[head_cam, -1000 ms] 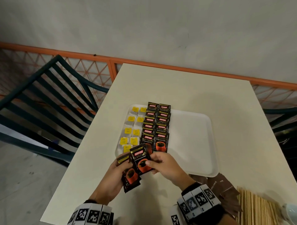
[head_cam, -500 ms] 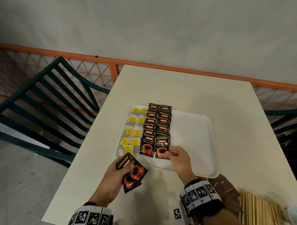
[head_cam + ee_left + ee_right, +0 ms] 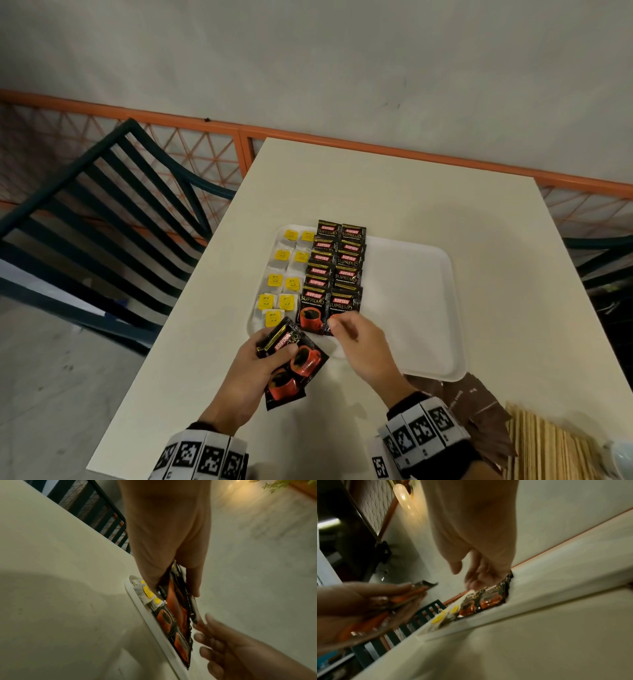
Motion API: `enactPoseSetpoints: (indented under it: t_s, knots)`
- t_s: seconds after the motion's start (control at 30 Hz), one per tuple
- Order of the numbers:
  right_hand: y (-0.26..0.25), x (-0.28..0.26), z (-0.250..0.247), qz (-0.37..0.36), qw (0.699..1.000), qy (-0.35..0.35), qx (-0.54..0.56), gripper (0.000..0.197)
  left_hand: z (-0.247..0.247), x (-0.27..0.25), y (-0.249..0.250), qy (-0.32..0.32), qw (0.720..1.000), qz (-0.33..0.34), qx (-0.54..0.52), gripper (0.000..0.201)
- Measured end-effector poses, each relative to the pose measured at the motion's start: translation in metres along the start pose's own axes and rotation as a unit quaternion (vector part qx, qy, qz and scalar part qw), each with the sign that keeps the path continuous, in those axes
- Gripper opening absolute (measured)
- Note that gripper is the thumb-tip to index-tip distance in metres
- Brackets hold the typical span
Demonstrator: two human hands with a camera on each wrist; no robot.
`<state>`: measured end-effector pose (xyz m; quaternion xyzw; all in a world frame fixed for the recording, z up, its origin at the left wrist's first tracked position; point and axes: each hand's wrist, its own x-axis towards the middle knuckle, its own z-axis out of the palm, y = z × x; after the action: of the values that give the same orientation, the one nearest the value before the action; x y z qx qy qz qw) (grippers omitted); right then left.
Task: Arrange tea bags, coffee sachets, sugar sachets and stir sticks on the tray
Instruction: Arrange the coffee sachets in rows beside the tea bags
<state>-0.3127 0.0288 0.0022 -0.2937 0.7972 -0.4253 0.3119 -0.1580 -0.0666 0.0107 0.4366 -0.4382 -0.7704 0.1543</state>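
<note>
The head view is evenly but dimly lit, with a greenish cast over the pale counter [image 3: 394,212] and soft shadows lying beneath both hands and along the near rim of the tray [image 3: 431,373]. Straight lines bow toward the edges, the orange railing [image 3: 171,118] curving with the wide lens. Print on the far coffee sachets [image 3: 337,253] reads sharply. Both wrist views are darker and grainier. In the left wrist view the right hand [image 3: 243,650] is smeared by motion blur, with a warm glow at the top right corner. In the right wrist view a bright lamp [image 3: 404,499] flares at the top, and the left hand [image 3: 359,609] is badly blurred.
</note>
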Motion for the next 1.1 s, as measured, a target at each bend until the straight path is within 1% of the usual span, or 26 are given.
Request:
enactPoseSetpoints:
  t_s: [0.07,0.1,0.13,0.2,0.23,0.3,0.33,0.37,0.43,0.5,0.57,0.63,0.7,0.77,0.83,0.97,1.03,1.1]
  knots:
    - [-0.007,-0.011,-0.001,-0.009,0.994,-0.109,0.017,0.022,0.002,0.001,-0.001,-0.005,1.0,0.008,0.006,0.026]
    - [-0.008,-0.015,-0.001,-0.012,0.99,-0.138,0.02,0.022,0.003,0.001,-0.001,-0.01,1.0,0.012,0.007,0.026]
    - [-0.008,-0.017,-0.001,-0.014,0.989,-0.146,0.021,0.021,0.004,0.0,-0.001,-0.016,1.0,0.012,0.007,0.026]
    - [-0.005,-0.018,0.0,-0.011,0.99,-0.134,0.032,0.013,0.005,0.001,-0.002,-0.034,0.999,0.005,-0.003,0.027]
    - [-0.004,-0.018,0.001,-0.006,0.991,-0.125,0.043,0.009,0.006,0.001,-0.002,-0.047,0.999,-0.002,-0.013,0.032]
    - [0.001,-0.017,0.002,0.006,0.992,-0.111,0.065,0.009,0.003,0.002,-0.003,-0.074,0.996,-0.019,-0.042,0.054]
    - [0.003,-0.017,0.002,0.016,0.992,-0.105,0.074,0.008,0.002,0.003,-0.004,-0.084,0.995,-0.023,-0.051,0.06]
    - [0.006,-0.016,0.0,0.029,0.991,-0.101,0.083,0.007,0.0,0.003,-0.003,-0.088,0.995,-0.021,-0.05,0.06]
    - [0.014,-0.014,-0.003,0.052,0.989,-0.087,0.105,0.006,-0.002,0.004,-0.001,-0.078,0.997,-0.005,-0.023,0.053]
    - [0.021,-0.012,-0.008,0.061,0.99,-0.062,0.107,0.007,-0.003,0.007,0.001,-0.042,0.998,0.025,0.025,0.048]
    - [0.029,-0.008,-0.015,0.059,0.994,-0.022,0.093,0.01,-0.003,0.01,0.005,-0.013,0.997,0.052,0.055,0.041]
    - [0.034,-0.004,-0.02,0.061,0.994,0.02,0.089,0.012,0.001,0.015,0.009,0.003,0.995,0.071,0.071,0.034]
    - [0.039,0.0,-0.023,0.066,0.993,0.044,0.085,0.014,0.008,0.024,0.012,0.022,0.991,0.093,0.096,0.029]
    - [0.041,0.003,-0.022,0.069,0.993,0.052,0.076,0.015,0.015,0.032,0.014,0.04,0.984,0.117,0.126,0.024]
    - [0.04,0.004,-0.021,0.071,0.994,0.05,0.06,0.012,0.021,0.041,0.014,0.052,0.977,0.131,0.16,0.021]
    - [0.04,0.004,-0.018,0.064,0.997,0.049,0.012,0.007,0.029,0.049,0.012,0.053,0.964,0.143,0.217,0.018]
    - [0.04,0.003,-0.016,0.066,0.996,0.06,-0.001,0.007,0.033,0.049,0.013,0.054,0.951,0.162,0.258,0.018]
    - [0.04,0.002,-0.014,0.072,0.995,0.067,-0.003,0.007,0.036,0.049,0.013,0.072,0.93,0.183,0.311,0.026]
